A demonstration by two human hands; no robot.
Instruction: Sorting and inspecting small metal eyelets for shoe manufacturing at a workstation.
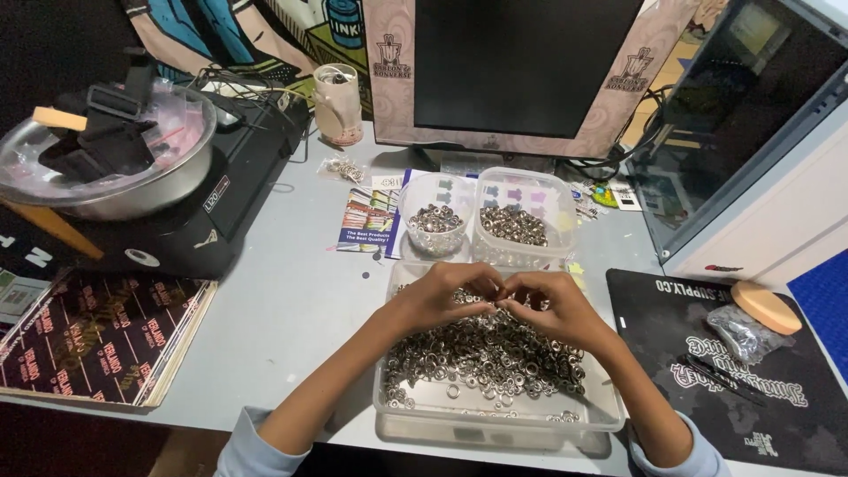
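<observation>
Counts on the tabletop (pixel 291 300)

Three clear plastic containers: one large tray (pixel 495 415), one round tub (pixel 435 212), one squarish tub (pixel 523 212). Two hands. One monitor (pixel 521 71). One metal bowl (pixel 115 168). Rings too many to count.

A dark, blank monitor screen (pixel 521 62) stood at top centre (its frame pale and patterned). A blue leaflet (pixel 369 219) lay below it; a small clear packet (pixel 343 168) lay upper-centre-left.

Both forearms are angled inward, left hand (pixel 442 296) and right hand (pixel 552 305) brought together, fingertips pinched and touching.
</observation>
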